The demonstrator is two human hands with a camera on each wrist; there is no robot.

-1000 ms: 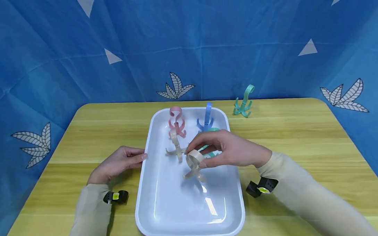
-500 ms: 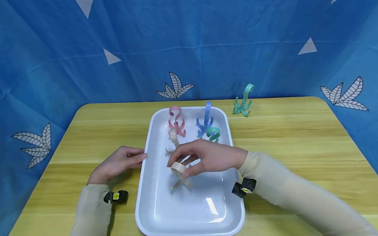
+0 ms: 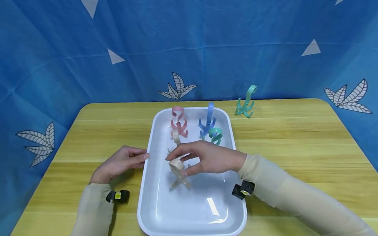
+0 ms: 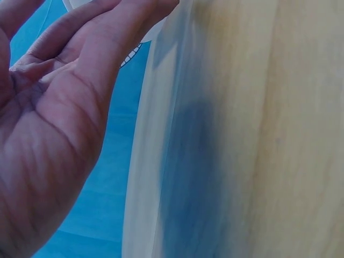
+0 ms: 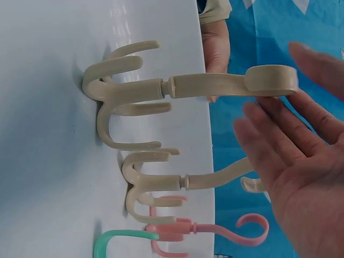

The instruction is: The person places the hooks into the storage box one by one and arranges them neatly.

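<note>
My right hand point(image 3: 203, 156) is around the curled top of a beige four-armed hanging hook point(image 3: 176, 165), which stands upright in the white tray point(image 3: 191, 232). In the right wrist view the thumb point(image 5: 322, 72) is spread away from the hook, and the fingers are extended behind its top. A second beige hook point(image 5: 156, 183) stands just beyond, partly hidden by the hand in the head view. My left hand point(image 3: 120, 164) holds the tray's left rim, thumb on top; its other fingertips are mostly hidden.
A pink hook point(image 3: 179, 128), a blue hook point(image 3: 208, 124) and a green hook point(image 3: 216, 134) stand toward the tray's far end. Another green hook point(image 3: 246, 103) is on the wooden table point(image 3: 294, 135) near its back edge. Behind hangs a blue cloth point(image 3: 209, 73).
My right hand has moved left and nearer with the beige hook, then set it on the tray floor and loosened its fingers. My left hand stays at the rim.
</note>
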